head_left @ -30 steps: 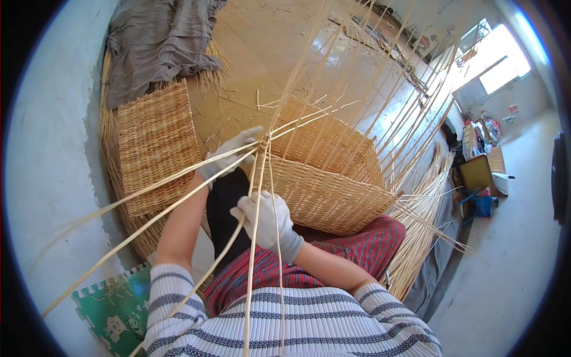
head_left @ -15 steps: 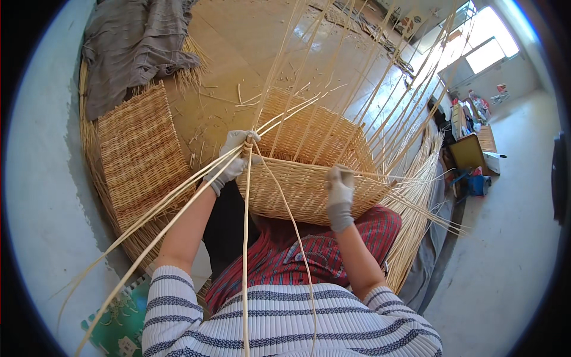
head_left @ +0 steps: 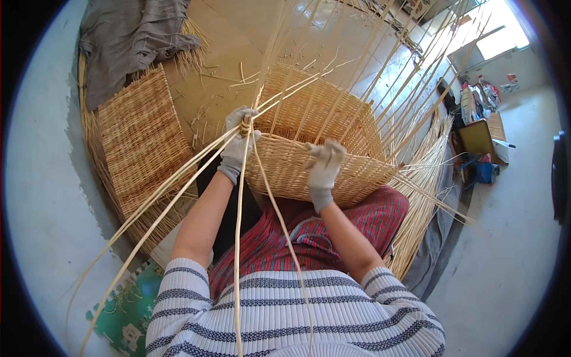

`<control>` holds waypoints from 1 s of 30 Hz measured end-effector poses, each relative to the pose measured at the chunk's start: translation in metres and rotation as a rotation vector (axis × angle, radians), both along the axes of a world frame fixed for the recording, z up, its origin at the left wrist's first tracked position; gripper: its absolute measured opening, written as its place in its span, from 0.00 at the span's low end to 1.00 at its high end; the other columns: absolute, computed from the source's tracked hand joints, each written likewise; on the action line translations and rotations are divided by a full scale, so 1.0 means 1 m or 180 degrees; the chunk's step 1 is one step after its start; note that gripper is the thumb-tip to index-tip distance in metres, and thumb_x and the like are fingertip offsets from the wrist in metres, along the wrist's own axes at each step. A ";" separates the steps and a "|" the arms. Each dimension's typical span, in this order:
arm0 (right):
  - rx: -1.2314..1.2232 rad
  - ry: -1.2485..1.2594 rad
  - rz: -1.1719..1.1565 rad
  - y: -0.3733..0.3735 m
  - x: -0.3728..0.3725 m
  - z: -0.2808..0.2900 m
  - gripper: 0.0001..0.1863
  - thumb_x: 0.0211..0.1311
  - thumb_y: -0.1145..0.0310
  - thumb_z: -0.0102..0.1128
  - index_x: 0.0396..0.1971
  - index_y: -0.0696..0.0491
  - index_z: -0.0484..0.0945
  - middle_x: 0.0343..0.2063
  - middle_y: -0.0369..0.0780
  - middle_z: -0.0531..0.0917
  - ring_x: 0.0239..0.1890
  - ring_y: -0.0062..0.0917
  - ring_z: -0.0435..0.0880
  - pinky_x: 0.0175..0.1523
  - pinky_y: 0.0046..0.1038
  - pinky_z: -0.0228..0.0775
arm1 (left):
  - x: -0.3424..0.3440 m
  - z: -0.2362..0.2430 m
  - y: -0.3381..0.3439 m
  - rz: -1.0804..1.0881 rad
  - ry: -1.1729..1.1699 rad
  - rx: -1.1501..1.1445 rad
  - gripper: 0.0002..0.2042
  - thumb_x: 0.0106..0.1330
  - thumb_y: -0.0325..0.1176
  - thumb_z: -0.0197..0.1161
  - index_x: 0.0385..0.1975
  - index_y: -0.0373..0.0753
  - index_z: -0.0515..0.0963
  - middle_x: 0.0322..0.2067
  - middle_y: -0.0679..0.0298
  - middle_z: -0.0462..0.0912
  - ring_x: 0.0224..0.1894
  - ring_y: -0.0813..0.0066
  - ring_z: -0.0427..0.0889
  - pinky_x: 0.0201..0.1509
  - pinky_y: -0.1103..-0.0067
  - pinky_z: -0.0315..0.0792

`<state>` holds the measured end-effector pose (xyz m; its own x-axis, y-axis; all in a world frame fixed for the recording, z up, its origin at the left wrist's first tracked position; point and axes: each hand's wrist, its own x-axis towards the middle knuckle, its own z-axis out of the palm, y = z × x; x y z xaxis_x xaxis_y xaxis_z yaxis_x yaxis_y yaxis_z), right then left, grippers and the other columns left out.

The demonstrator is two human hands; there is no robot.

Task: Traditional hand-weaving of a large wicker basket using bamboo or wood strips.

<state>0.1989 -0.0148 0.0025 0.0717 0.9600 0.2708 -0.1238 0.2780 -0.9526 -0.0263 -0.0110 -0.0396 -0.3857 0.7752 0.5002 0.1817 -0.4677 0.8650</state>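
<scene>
A rectangular woven wicker basket (head_left: 276, 172) rests against my lap, tall thin stakes rising from its far and right sides. My left hand (head_left: 237, 138), in a pale work glove, is closed around a bundle of willow rods (head_left: 172, 172) at the basket's near left corner. Some of these rods stretch toward the lower left; others cross over the basket to the upper right. Two more hang from the corner down over my striped top. My right hand (head_left: 326, 162), also gloved, is at the near wall's rim with its fingers apart and nothing visible in them.
A woven wicker panel (head_left: 143, 137) lies at the left, below a grey cloth (head_left: 134, 44). A long heap of loose rods (head_left: 419, 196) lies to the right of my knee. Offcuts litter the brown floor (head_left: 229, 35). A blue container (head_left: 488, 173) stands farther right.
My right hand has moved left and up along the near rim, its fingers opening out. My left hand keeps its grip at the corner; the view has shifted slightly.
</scene>
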 end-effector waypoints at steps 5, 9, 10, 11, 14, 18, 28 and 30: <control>-0.1342 0.0445 0.0611 -0.007 0.065 0.010 0.09 0.73 0.67 0.57 0.50 0.49 0.73 0.43 0.41 0.84 0.43 0.26 0.85 0.32 0.21 0.76 | 0.046 0.034 -0.039 0.1395 -0.0335 -0.1258 0.21 0.68 0.28 0.63 0.59 0.31 0.69 0.52 0.57 0.74 0.50 0.68 0.76 0.58 0.71 0.74; -0.1201 0.0755 -0.0034 -0.003 0.109 -0.029 0.09 0.69 0.73 0.61 0.47 0.49 0.76 0.44 0.38 0.85 0.40 0.24 0.86 0.31 0.22 0.76 | 0.081 0.021 -0.041 0.0701 0.0233 -0.0694 0.12 0.71 0.28 0.60 0.52 0.35 0.73 0.45 0.58 0.79 0.43 0.75 0.81 0.45 0.77 0.77; -0.1354 0.0791 -0.0287 -0.009 0.094 -0.019 0.09 0.70 0.73 0.60 0.48 0.49 0.77 0.44 0.38 0.85 0.40 0.23 0.85 0.32 0.22 0.76 | 0.090 0.051 -0.036 0.0151 0.0446 -0.0815 0.08 0.72 0.30 0.57 0.46 0.36 0.76 0.39 0.61 0.82 0.42 0.77 0.81 0.42 0.78 0.77; -0.1471 0.0833 -0.0538 -0.009 0.080 -0.005 0.10 0.70 0.73 0.60 0.49 0.49 0.77 0.45 0.38 0.85 0.41 0.23 0.85 0.33 0.22 0.76 | 0.089 0.064 -0.021 0.0129 0.0445 -0.0806 0.08 0.72 0.30 0.57 0.46 0.36 0.76 0.39 0.61 0.82 0.42 0.77 0.81 0.42 0.78 0.77; 0.1116 -0.1181 -0.0875 0.037 0.027 0.052 0.14 0.63 0.83 0.54 0.46 0.50 0.75 0.41 0.41 0.86 0.41 0.27 0.86 0.36 0.25 0.77 | 0.076 0.067 0.013 -0.1292 -0.0169 -0.2966 0.08 0.70 0.34 0.61 0.38 0.35 0.80 0.31 0.56 0.85 0.35 0.61 0.85 0.42 0.71 0.77; 0.0821 -0.2673 -0.0524 0.086 -0.011 0.124 0.22 0.64 0.78 0.54 0.59 0.55 0.71 0.50 0.44 0.81 0.39 0.30 0.83 0.46 0.31 0.75 | 0.085 0.056 0.011 -0.0619 0.0807 -0.2430 0.20 0.69 0.50 0.59 0.33 0.37 0.82 0.32 0.50 0.83 0.35 0.58 0.84 0.44 0.66 0.74; -0.0619 -0.1073 -0.0627 0.040 0.124 0.018 0.24 0.66 0.79 0.53 0.60 0.46 0.70 0.43 0.40 0.82 0.47 0.28 0.85 0.50 0.35 0.78 | 0.144 0.070 -0.022 0.0564 0.3417 0.0028 0.28 0.65 0.29 0.60 0.66 0.55 0.68 0.50 0.53 0.80 0.39 0.60 0.86 0.41 0.70 0.80; 0.1725 -0.3610 -0.1029 0.082 0.119 0.041 0.29 0.68 0.79 0.52 0.67 0.45 0.65 0.45 0.41 0.82 0.47 0.28 0.85 0.51 0.31 0.78 | 0.170 0.062 -0.015 -0.0478 0.3278 -0.1084 0.31 0.62 0.25 0.58 0.67 0.59 0.68 0.47 0.54 0.78 0.40 0.56 0.84 0.42 0.67 0.79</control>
